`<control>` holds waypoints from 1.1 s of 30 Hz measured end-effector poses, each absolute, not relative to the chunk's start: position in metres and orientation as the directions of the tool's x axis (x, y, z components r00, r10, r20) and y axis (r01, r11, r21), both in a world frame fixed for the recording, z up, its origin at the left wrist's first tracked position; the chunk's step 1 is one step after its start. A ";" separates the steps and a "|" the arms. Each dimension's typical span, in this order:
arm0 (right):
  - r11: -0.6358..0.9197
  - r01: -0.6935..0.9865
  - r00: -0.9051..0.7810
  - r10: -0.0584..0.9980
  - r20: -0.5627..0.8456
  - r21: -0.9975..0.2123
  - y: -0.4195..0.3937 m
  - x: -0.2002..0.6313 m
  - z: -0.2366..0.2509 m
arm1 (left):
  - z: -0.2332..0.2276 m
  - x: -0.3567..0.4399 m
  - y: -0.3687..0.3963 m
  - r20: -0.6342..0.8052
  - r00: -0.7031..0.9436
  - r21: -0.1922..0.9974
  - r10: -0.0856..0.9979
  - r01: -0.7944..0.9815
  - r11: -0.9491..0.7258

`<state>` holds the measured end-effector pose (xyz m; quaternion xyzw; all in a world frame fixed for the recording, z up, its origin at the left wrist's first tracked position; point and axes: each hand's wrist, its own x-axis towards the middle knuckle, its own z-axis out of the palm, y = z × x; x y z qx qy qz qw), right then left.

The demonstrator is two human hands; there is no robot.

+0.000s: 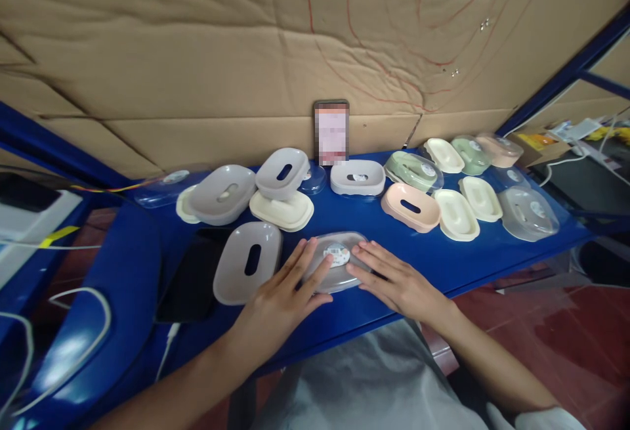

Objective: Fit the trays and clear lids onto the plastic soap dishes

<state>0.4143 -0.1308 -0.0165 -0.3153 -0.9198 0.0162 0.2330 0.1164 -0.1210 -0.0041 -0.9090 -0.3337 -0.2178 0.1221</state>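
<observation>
Both your hands rest on the clear lid [337, 260] at the near edge of the blue surface [492, 253], just ahead of you. Your left hand [278, 299] lies flat with fingers spread over the lid's left end. Your right hand [396, 279] lies flat as well, its fingertips touching the lid's right end. Neither hand is closed on it; the fingers are apart and pressing from above.

The lid looks like thin, clear plastic with a round sticker [337, 256] on top. Judge it light, a little springy and smooth enough to slide under dry fingers. It should flex if squeezed in the middle, so take it by the rim at the two short ends, where the shape is stiffest. Whether a base sits under it cannot be told from here.

Just left of the lid lies a grey tray [247, 262] with a slot in it, touching or nearly touching your left hand's fingers. A dark phone [191, 279] lies further left. Farther off sit more grey trays [224, 193], a cream one [283, 212], a pink one [411, 207] and a green one [411, 171], with more cream pieces and clear lids to the far right. A phone [331, 133] stands propped against the cardboard wall [197, 56].
</observation>
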 end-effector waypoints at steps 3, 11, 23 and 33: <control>0.805 0.579 -0.714 0.579 0.394 -0.134 -0.131 0.415 -0.016 | -0.007 0.117 -0.121 0.483 0.679 -0.096 0.553 0.669 -0.737; 0.778 0.593 -0.699 0.625 0.347 -0.208 -0.130 0.417 -0.013 | -0.009 0.114 -0.122 0.508 0.677 -0.111 0.533 0.665 -0.739; 0.743 0.639 -0.620 0.650 0.439 -0.198 -0.130 0.409 -0.012 | -0.005 0.120 -0.117 0.499 0.611 0.106 0.614 0.660 -0.743; 0.686 0.649 -0.591 0.726 0.351 -0.328 -0.131 0.413 -0.012 | -0.008 0.118 -0.117 0.475 0.612 0.176 0.632 0.638 -0.750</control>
